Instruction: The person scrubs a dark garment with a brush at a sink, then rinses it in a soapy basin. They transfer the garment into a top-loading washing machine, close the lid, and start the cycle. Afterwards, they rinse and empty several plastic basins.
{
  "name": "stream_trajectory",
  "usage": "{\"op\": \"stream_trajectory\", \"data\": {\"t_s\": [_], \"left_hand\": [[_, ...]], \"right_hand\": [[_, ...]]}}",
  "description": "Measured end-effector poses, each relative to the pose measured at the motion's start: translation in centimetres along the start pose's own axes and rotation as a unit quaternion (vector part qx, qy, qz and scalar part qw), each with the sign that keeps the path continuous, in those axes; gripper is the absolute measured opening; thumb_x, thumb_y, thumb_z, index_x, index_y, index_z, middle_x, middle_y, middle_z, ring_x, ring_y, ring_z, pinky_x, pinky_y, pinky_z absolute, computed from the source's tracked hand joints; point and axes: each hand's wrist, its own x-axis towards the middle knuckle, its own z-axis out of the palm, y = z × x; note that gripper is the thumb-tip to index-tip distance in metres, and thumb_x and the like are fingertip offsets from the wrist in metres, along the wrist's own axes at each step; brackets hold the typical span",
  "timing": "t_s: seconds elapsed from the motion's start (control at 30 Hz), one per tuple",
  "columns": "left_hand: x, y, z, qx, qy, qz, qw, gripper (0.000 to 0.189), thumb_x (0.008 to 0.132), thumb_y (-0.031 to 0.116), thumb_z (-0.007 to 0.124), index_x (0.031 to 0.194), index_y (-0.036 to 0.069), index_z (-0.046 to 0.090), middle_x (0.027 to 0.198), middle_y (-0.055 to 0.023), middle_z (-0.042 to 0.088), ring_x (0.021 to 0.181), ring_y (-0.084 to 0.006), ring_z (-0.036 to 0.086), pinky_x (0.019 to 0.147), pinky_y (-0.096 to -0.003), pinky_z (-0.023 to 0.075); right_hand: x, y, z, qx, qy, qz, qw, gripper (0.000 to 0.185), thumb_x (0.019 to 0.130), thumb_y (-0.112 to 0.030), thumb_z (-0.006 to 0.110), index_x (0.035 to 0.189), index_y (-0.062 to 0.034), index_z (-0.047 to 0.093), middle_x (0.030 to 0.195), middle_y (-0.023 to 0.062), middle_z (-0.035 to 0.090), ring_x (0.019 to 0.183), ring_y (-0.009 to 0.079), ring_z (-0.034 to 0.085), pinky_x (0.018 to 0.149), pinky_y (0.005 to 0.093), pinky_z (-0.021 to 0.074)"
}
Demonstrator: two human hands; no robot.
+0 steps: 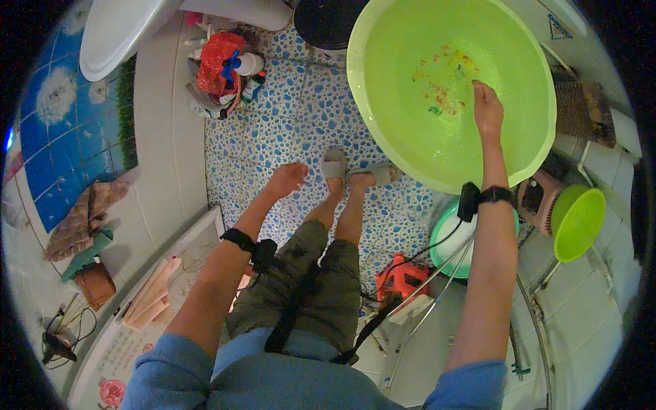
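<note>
My right hand (488, 108) reaches inside a large light-green plastic basin (405, 148), over its inner surface. The fingers are close together and nothing shows in them, though their inner side is turned from view. Red, yellow and green patches (445, 97) mark the basin's bottom left of that hand; whether they are print or loose bits I cannot tell. My left hand (288, 179) hangs above the blue-and-white patterned floor (277, 102), its fingers loosely bent, apart and holding nothing. Each forearm wears a black strap with a small device.
Lower right stand a teal-rimmed basin (437, 237), a red plastic stool (402, 279) and a smaller green basin (579, 223). Bottles and a red bag (218, 64) sit against the left wall. A white-framed door (214, 218) is at lower left. A black round object (328, 23) borders the large basin.
</note>
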Motion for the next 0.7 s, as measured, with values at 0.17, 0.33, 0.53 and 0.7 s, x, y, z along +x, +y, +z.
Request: {"op": "stream_trajectory", "data": {"t_s": [0.17, 0.33, 0.53, 0.7], "left_hand": [[-1.1, -4.9, -1.7, -0.025, -0.015, -0.029, 0.999, 0.022, 0.091, 0.020, 0.052, 0.105, 0.004, 0.060, 0.093, -0.0051, 0.064, 0.073, -0.0139, 0.061, 0.059, -0.0300, 0.0489], [-2.1, -8.2, -4.0, 0.024, -0.002, -0.066, 0.997, 0.021, 0.088, 0.019, 0.057, 0.102, 0.004, 0.060, 0.092, -0.0044, 0.063, 0.074, -0.0148, 0.062, 0.058, -0.0297, 0.0493], [-2.8, -9.1, -4.9, -0.016, -0.027, -0.043, 0.999, 0.023, 0.089, 0.025, 0.057, 0.097, 0.004, 0.060, 0.088, -0.0021, 0.062, 0.075, -0.0139, 0.061, 0.059, -0.0297, 0.0482], [-2.4, -10.8, -5.3, -0.074, -0.064, 0.002, 0.995, 0.027, 0.091, 0.024, 0.055, 0.106, 0.003, 0.059, 0.092, -0.0056, 0.062, 0.072, -0.0155, 0.060, 0.059, -0.0299, 0.0481]], "right_hand": [[-3.2, -0.5, -0.4, 0.317, -0.369, 0.259, 0.835, 0.035, 0.089, -0.032, 0.053, 0.079, -0.0009, 0.066, 0.075, 0.0108, 0.066, 0.076, 0.0199, 0.064, 0.068, 0.0324, 0.0511], [-13.7, -9.1, -1.8, 0.291, -0.624, 0.167, 0.705, 0.042, 0.092, -0.032, 0.051, 0.069, 0.0010, 0.064, 0.071, 0.0104, 0.065, 0.064, 0.0179, 0.064, 0.059, 0.0274, 0.0521], [-30.1, -1.9, 13.5, 0.186, -0.524, 0.137, 0.820, 0.035, 0.091, -0.031, 0.054, 0.087, 0.0018, 0.065, 0.081, 0.0073, 0.065, 0.073, 0.0132, 0.060, 0.069, 0.0278, 0.0494], [-35.7, 6.6, 20.1, 0.155, -0.395, 0.227, 0.877, 0.032, 0.090, -0.026, 0.055, 0.102, 0.0023, 0.061, 0.093, 0.0075, 0.064, 0.076, 0.0140, 0.058, 0.069, 0.0302, 0.0490]]}}
